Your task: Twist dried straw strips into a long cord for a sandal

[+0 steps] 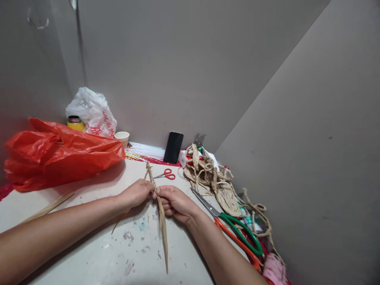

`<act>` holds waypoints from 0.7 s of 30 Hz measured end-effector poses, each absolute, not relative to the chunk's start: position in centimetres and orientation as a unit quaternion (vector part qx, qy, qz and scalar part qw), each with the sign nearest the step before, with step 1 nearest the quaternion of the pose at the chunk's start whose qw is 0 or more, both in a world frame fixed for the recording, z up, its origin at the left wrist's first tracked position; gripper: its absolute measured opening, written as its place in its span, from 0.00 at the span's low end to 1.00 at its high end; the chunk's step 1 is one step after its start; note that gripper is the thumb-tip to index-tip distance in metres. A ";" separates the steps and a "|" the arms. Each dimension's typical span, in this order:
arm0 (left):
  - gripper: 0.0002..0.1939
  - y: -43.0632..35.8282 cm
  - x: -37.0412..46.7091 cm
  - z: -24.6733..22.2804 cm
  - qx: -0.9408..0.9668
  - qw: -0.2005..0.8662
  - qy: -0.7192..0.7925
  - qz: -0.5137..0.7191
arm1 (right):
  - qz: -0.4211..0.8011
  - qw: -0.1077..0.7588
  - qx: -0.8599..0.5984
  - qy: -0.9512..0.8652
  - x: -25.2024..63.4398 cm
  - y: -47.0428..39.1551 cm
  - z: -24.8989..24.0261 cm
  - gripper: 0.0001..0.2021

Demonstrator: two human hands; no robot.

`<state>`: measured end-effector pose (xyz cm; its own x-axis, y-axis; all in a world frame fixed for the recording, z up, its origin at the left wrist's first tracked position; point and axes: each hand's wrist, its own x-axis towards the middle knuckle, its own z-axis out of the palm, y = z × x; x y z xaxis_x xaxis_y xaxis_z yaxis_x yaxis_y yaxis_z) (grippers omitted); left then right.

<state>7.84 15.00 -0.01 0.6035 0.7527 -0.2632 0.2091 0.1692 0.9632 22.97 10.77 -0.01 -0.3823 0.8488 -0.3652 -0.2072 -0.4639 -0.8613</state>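
Observation:
A twisted straw cord (pixel 149 171) rises in a narrow loop above both hands, and a flat dry strand (pixel 163 233) hangs down below them over the white tabletop (pixel 101 253). My left hand (pixel 140 192) is closed on the cord from the left. Thumb and fingers of my right hand (pixel 173 201) pinch the cord at the same spot, close against the left fingertips. Small red-handled scissors (pixel 168 174) lie just behind the hands. The exact point of the grip is partly hidden by the fingers.
A red plastic bag (pixel 65 154) and a paper cup (pixel 122 137) are at the left. A black phone (pixel 173 147) leans on the wall. Braided straw (pixel 225 194) is piled at the right, beside large scissors (pixel 237 233). Another dry strand (pixel 50 206) lies behind my left forearm.

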 end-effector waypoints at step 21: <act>0.08 14.7 8.8 -3.8 0.630 0.553 0.437 0.327 | 0.247 0.157 -0.603 -0.742 24.5 10.5 1.8 0.20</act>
